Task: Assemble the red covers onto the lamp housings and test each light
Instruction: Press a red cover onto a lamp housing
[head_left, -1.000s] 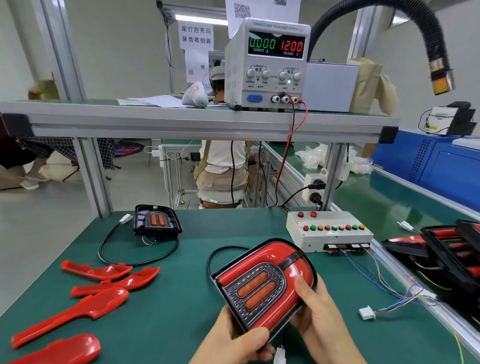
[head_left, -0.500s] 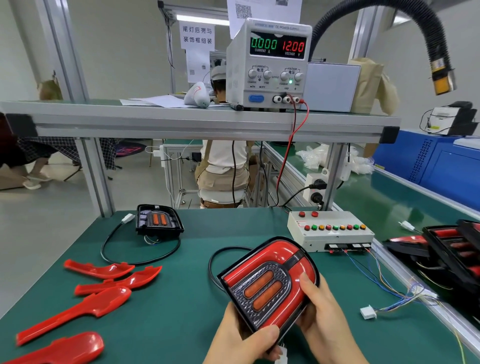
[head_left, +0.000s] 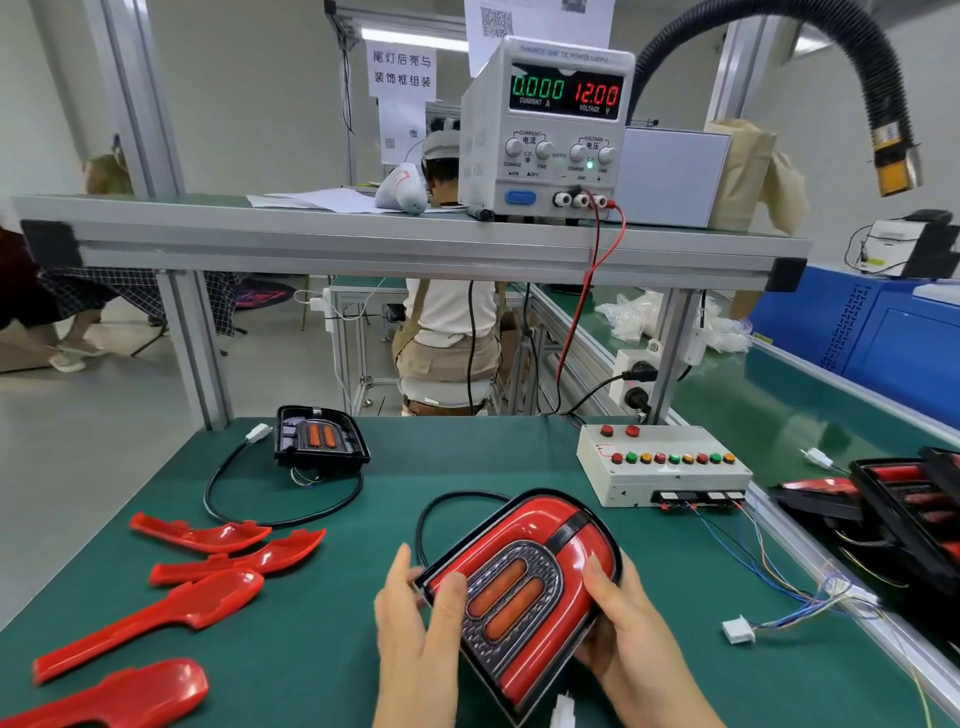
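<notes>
Gripping a covered lamp (head_left: 524, 582), left hand (head_left: 415, 634) and right hand (head_left: 628, 639) curl fingers (head_left: 404, 571) round it; left of it, bare housing (head_left: 319, 436) and loose covers (head_left: 208, 538) lie unassembled.

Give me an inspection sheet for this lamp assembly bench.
Surface: green bench mat, no damage seen.
Job's things: red-covered lamp with orange lenses, in hand; black uncovered lamp housing, rear left; four loose red plastic covers, left; white button test box, right; grey power supply reading 0.000 A, 12.00 V.
Clutter: white papers, brown paper bag on shelf; stacked black-and-red lamps, right edge.
Grippers: left hand and right hand hold the lamp, thumbs on its face.
Cables: black housing cable looped on mat; thin coloured wires ending in loose white plug.
Surroundings: seated person beyond; black corrugated hose overhead.
</notes>
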